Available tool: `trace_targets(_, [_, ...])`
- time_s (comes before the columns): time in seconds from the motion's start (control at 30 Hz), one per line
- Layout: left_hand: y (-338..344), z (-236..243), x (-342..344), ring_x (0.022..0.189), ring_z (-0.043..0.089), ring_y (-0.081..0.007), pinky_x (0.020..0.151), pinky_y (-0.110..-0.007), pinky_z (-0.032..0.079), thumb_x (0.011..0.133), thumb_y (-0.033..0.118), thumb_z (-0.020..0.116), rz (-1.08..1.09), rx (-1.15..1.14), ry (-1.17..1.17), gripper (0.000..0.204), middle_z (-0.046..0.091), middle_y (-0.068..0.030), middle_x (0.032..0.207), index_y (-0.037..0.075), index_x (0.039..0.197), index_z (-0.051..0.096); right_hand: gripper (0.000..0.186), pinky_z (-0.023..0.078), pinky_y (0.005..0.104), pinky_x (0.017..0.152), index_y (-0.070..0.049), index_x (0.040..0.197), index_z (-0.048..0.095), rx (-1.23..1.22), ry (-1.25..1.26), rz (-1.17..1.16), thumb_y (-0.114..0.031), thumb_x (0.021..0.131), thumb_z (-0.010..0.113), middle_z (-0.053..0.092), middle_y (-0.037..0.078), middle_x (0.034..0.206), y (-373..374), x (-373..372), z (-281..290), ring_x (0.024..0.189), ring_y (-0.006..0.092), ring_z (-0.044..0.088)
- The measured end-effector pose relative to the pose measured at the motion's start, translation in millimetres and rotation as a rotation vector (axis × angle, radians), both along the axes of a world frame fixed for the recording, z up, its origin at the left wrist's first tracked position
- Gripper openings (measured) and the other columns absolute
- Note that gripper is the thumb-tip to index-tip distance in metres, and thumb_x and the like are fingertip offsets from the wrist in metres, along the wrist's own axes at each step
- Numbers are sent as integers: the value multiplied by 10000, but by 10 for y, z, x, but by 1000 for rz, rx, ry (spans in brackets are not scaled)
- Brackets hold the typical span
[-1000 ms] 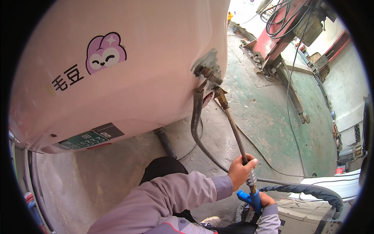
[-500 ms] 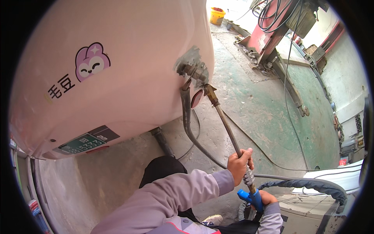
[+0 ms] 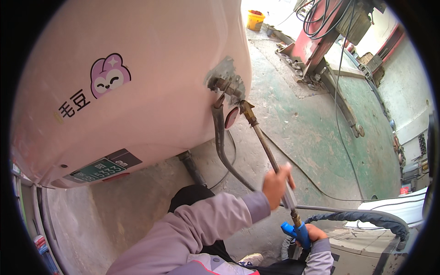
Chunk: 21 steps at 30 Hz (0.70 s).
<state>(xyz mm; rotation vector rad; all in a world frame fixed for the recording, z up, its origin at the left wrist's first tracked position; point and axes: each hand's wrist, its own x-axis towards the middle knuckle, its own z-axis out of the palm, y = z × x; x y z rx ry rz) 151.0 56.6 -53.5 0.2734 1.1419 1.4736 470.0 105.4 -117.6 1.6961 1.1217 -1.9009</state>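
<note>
A pink car body panel (image 3: 151,36) fills the upper left, with a sanded grey patch (image 3: 224,68) near its edge. At the patch, a metal clamp piece (image 3: 229,86) is joined to a thick dark cable (image 3: 219,133). Beside it sits the brass-coloured head of a slide hammer dent puller (image 3: 265,142), whose rod slopes down to my hands. My left hand (image 3: 276,185), blurred by motion, is closed around the sliding weight (image 3: 289,197) on the rod. My right hand (image 3: 316,233) grips the blue handle (image 3: 300,233) at the puller's lower end.
A tan metal cabinet (image 3: 362,245) with a sleeved cable (image 3: 376,219) stands at lower right. Thin hoses cross the concrete floor (image 3: 311,133). A red lift post (image 3: 311,41) and its arm (image 3: 341,98) stand beyond, with a yellow bucket (image 3: 255,20) farther back.
My left hand and the sliding weight have moved up the rod toward the car. My right hand stays on the blue handle, almost unmoved.
</note>
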Motion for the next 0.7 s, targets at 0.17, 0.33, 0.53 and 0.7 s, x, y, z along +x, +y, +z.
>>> trace_targets(0.17, [-1, -155, 212, 690, 593, -151, 647, -322, 478, 1006, 282, 514, 96, 119, -99, 277, 604, -53, 723, 52, 861, 565, 315, 548, 393, 574, -9, 926, 638, 28, 29, 2, -315, 954, 570, 660, 148, 725, 17, 17, -51, 605, 254, 667])
trace_targets(0.33, [303, -189, -417, 536, 376, -113, 506, -284, 326, 982, 394, 538, 493, 486, -481, 337, 407, 18, 650, 142, 775, 453, 345, 544, 371, 560, -3, 887, 655, 207, 53, -35, -322, 964, 551, 668, 147, 722, -40, 74, -64, 576, 242, 658])
trace_targets(0.53, [204, 59, -776, 456, 232, -95, 465, -290, 245, 944, 426, 612, 35, 555, -745, 456, 234, 53, 537, 188, 669, 336, 359, 520, 367, 516, -12, 859, 667, 897, 25, 152, -328, 971, 537, 668, 138, 711, -207, 39, -49, 554, 221, 640])
trace_targets(0.7, [242, 169, -424, 488, 322, -81, 470, -276, 323, 899, 234, 661, 529, 170, -241, 262, 369, 51, 625, 146, 803, 433, 352, 499, 365, 506, -42, 999, 636, -47, 81, -62, -386, 966, 566, 623, 120, 720, -231, -72, -57, 556, 233, 613])
